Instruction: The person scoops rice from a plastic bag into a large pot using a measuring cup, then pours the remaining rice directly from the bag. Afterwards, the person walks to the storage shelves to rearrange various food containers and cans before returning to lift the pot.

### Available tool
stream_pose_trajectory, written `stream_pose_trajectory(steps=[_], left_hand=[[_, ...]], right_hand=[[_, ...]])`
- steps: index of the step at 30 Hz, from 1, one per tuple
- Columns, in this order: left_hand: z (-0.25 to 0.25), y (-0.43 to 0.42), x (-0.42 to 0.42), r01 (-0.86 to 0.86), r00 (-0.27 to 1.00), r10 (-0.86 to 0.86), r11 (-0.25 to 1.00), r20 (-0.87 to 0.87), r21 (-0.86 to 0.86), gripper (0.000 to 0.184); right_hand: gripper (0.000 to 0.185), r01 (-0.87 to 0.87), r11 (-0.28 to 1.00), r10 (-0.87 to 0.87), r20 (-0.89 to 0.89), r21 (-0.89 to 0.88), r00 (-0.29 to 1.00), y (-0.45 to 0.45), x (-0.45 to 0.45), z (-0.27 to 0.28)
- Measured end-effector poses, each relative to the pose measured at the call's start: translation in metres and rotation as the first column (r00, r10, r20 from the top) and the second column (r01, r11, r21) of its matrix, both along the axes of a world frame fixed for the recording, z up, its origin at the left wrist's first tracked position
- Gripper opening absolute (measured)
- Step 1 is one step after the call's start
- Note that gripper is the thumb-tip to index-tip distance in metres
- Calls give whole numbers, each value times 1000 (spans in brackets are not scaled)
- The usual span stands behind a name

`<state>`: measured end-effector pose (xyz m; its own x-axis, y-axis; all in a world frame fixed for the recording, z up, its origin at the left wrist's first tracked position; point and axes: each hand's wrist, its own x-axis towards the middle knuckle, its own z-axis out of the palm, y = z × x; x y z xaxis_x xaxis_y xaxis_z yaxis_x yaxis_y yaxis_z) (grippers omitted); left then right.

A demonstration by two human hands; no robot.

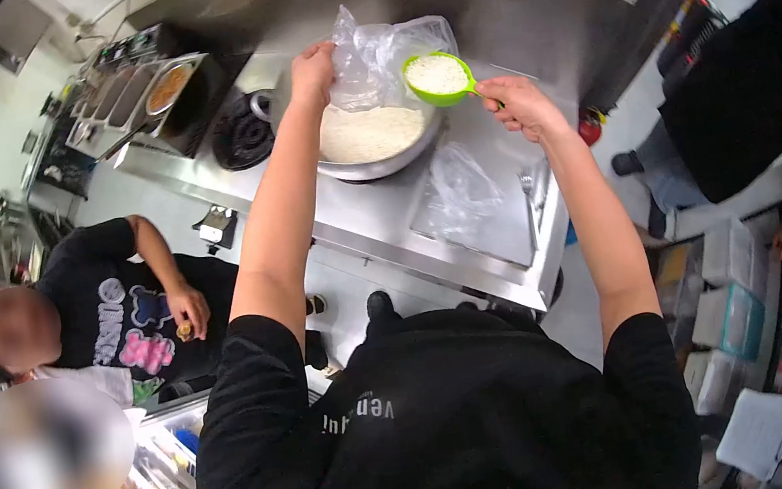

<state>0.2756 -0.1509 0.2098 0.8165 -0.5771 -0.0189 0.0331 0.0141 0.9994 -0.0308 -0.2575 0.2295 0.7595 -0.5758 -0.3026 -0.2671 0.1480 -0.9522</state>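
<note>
My left hand (315, 72) pinches the edge of a clear plastic bag (360, 72) over the far side of a large round metal pan (370, 172). White grains that look like rice (373, 134) fill much of the pan. In my right hand (519, 106), fingers closed round the handle, is a bright green scoop (440, 97). It is heaped with the same kind of white grains (435, 74) and held level above the pan's right rim. Part of the plastic behind the scoop is hidden.
Another clear bag (464, 191) lies on a metal tray (500, 228) beside a fork (528, 185) on the steel counter (358, 224). A black burner (241, 133) adjoins the pan. Food containers (170, 87) stand left. Co-workers are at left (132, 303) and right (735, 112).
</note>
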Motion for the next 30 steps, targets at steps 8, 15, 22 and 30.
stream_pose_trajectory(steps=[8,15,22,30], left_hand=[[36,15,92,-33,957,1,994,289,107,27],[51,-4,125,78,734,-359,888,576,454,26],[52,-30,134,-24,462,-457,850,760,526,24],[62,-12,102,39,183,-520,852,835,522,22]], right_hand=[[21,101,978,-120,-97,-184,988,4,103,-73],[23,-103,312,-364,-219,-944,905,47,146,-109],[40,-167,-36,-388,-140,-985,911,82,138,-74],[49,-17,-93,-440,25,-996,897,89,124,-80]])
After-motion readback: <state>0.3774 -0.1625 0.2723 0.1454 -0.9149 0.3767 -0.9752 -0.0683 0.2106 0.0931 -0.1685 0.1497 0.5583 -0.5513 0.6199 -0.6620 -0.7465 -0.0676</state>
